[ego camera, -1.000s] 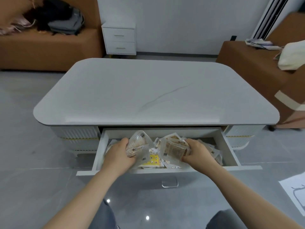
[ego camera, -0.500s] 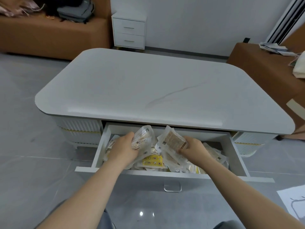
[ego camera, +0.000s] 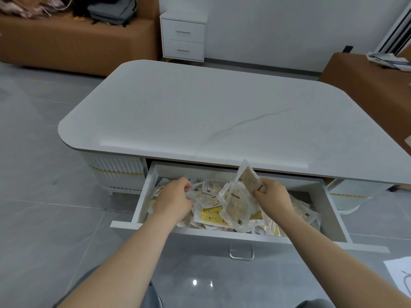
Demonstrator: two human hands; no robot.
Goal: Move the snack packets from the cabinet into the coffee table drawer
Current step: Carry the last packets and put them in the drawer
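The coffee table drawer (ego camera: 333, 215) stands pulled out and holds a heap of clear snack packets (ego camera: 210, 211). My left hand (ego camera: 174, 200) reaches down into the left part of the heap, its fingers curled around a clear packet (ego camera: 193, 190). My right hand (ego camera: 274, 200) pinches a brown-labelled packet (ego camera: 249, 180) by its corner and holds it upright above the heap. A second clear packet (ego camera: 236, 205) hangs just below it, against the same hand. The white cabinet (ego camera: 183, 36) with two shut drawers stands by the far wall.
The white coffee table top (ego camera: 200, 107) lies bare above the drawer. A brown sofa (ego camera: 66, 38) with bags is at the back left, a brown ottoman (ego camera: 367, 85) with papers at the right. A sheet of paper (ego camera: 400, 276) lies on the grey floor at the lower right.
Both hands have sunk deeper into the drawer. My left hand lowered its packet into the heap. My right hand tilted its packet upright. The view has shifted left.
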